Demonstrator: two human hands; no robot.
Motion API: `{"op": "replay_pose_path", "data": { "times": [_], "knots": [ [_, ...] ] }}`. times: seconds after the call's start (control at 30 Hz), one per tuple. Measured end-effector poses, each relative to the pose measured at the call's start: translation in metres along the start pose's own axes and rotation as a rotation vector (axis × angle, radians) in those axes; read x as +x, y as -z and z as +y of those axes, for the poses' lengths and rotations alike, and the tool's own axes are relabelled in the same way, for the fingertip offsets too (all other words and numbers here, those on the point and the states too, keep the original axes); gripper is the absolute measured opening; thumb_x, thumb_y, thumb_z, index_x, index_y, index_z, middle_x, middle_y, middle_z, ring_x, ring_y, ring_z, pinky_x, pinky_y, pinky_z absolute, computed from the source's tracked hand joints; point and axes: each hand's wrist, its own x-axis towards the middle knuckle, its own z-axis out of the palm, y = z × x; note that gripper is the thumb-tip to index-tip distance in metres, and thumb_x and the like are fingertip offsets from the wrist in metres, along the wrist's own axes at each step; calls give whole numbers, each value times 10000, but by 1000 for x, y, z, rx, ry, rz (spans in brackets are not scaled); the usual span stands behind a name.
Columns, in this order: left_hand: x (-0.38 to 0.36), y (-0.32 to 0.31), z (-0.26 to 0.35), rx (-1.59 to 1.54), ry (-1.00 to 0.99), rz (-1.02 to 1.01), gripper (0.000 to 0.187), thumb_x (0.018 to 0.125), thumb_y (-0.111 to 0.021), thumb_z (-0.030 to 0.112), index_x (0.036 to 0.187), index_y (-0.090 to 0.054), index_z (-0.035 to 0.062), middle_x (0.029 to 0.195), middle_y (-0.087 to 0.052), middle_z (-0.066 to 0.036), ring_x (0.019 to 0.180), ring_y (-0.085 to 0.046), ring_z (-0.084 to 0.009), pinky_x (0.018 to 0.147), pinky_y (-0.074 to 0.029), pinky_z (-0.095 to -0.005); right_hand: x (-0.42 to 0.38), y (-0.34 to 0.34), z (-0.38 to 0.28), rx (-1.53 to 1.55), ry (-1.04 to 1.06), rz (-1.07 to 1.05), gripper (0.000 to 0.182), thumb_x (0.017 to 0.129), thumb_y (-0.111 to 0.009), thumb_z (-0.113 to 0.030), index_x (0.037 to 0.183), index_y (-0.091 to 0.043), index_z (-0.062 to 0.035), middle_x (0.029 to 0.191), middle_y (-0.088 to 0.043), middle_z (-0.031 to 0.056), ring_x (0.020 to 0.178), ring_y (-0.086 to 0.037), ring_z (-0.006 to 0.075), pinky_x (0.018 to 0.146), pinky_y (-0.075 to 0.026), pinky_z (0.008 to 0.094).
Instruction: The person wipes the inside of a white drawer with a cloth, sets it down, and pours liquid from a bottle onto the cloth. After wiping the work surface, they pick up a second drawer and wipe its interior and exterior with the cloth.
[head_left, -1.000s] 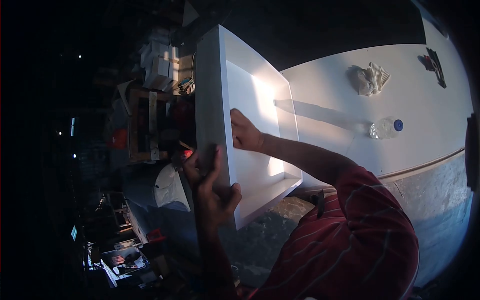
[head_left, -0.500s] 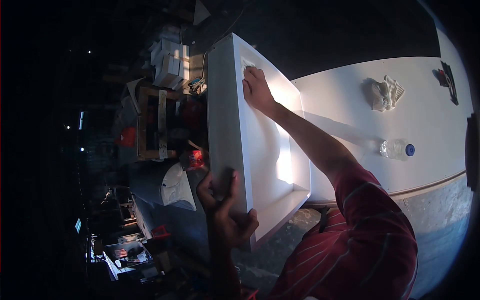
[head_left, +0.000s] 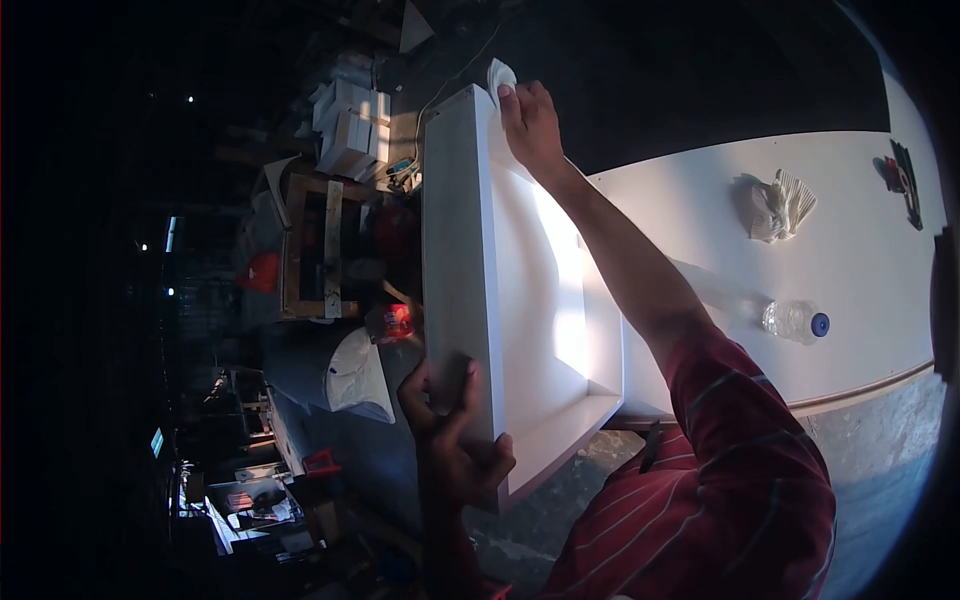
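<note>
A shallow white open box (head_left: 458, 230) stands tilted across the middle, with bright light on its inner face. My right hand (head_left: 533, 125) pinches a white cloth (head_left: 500, 74) at the box's upper corner. Near the lower end, my left hand (head_left: 458, 430) holds the box's side wall, its thumb at the rim and its other fingers against the outer face. A crumpled striped cloth (head_left: 780, 206) and a clear bottle with a blue cap (head_left: 795, 321) are on the white table (head_left: 860, 270) at the right.
Dark tools (head_left: 903, 183) lie on the table's far right. White boxes (head_left: 352, 128), a wooden frame (head_left: 332, 250), a red packet (head_left: 398, 321) and a white sack (head_left: 356, 373) are left of the open box. A cable (head_left: 455, 72) runs along the floor behind it.
My right hand has moved up with the white cloth, from the box's inner corner to its upper edge. My left hand keeps its hold; the whole view has shifted slightly.
</note>
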Motion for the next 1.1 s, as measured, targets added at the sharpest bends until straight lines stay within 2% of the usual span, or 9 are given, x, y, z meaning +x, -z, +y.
{"op": "replay_pose_path", "data": {
  "times": [0.17,0.27,0.4,0.47,0.57,0.67,0.8,0.93,1.1],
  "knots": [
    [1,-1,2,43,22,-12,733,583,-618,309,1241,-509,4,1227,-325,-236,1129,-368,-371,935,-342,-460,-96,33,99,-369,-257,0,344,921,-431,-254,761,-579,12,801,-555,170,745,-523,325,665,-427,436],
    [1,-2,1,94,15,-21,730,597,-616,351,1240,-517,19,1228,-334,-232,1134,-368,-365,931,-345,-455,-144,51,116,-515,-702,29,426,951,-338,-337,865,-560,16,806,-566,207,767,-553,366,700,-446,466],
    [0,-11,5,52,41,53,693,653,-613,413,1234,-529,45,1221,-361,-220,1105,-412,-350,906,-368,-422,-191,28,107,-231,-1043,159,405,934,-338,-342,960,-508,25,1016,-522,278,873,-555,400,747,-444,455],
    [0,-10,7,7,55,91,635,694,-614,384,1230,-534,53,1212,-384,-207,1090,-433,-340,897,-377,-400,-201,4,78,-451,-1148,-228,406,928,-337,-348,976,-501,20,1106,-480,273,946,-536,389,785,-430,450],
    [6,-6,5,-8,74,49,678,559,-627,302,1208,-563,116,1251,-310,-251,1088,-410,-398,855,-417,-468,-151,0,25,-58,-790,-279,382,928,-389,-344,901,-514,16,907,-470,215,806,-508,343,732,-418,421],
    [16,-17,4,-41,2,209,358,802,-659,199,1092,-561,14,1078,-499,-114,919,-512,-165,752,-429,-293,-119,2,-74,405,-304,-247,164,856,-532,-139,831,-528,23,857,-450,156,784,-465,295,685,-400,396],
    [9,-17,-34,124,-18,265,388,783,-695,269,1037,-563,7,936,-538,-79,789,-522,-121,670,-426,-266,-148,12,-85,252,9,-339,183,839,-534,-155,917,-567,7,919,-425,161,837,-461,306,773,-400,394],
    [-18,-1,-104,20,287,66,308,809,-650,271,950,-614,0,696,-595,-35,637,-543,-95,583,-423,-245,-165,17,23,95,-454,-369,240,916,-455,-211,921,-547,10,878,-447,168,815,-459,315,756,-410,379],
    [-6,-5,-95,47,290,139,311,818,-630,274,948,-637,-9,648,-608,-35,604,-555,-93,556,-420,-249,-247,44,138,-421,-585,-450,355,933,-377,-274,969,-553,32,1101,-492,268,992,-532,395,844,-463,427]
  ]
}}
